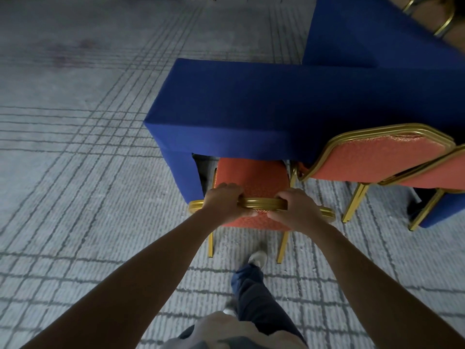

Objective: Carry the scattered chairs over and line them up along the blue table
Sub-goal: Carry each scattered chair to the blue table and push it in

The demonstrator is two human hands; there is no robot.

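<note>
- Left hand (224, 200): fingers curled over the gold top rail of the chair (251, 175), thumb on the near side of the backrest. The grip is closed round the rail.
- Right hand (299, 209): same grip on the same rail, just beside the left hand. A short stretch of bare rail shows between the two hands.
- Chair: orange padded seat and back, gold metal frame. It stands upright on the carpet (75, 152) at the left end of the blue table (251, 109), backrest toward the person. The front part of the seat lies under the table edge; the two rear legs stand clear of it, on the near side.
- Blue table: covered in blue cloth that hangs down at the end. It runs from the chair toward the right edge of the view.
- Second chair (372, 158): same type, just to the right of the held chair, along the same side of the table.
- Third chair (442, 170): partly cut off at the right edge, overlapping the second chair.
- Second table (364, 31): also blue, upper right, behind the first.
- Carpet: grey with a dark grid pattern.
- One leg (256, 298) in dark trousers, with a light shoe (258, 258), is placed between the rear legs of the held chair.
</note>
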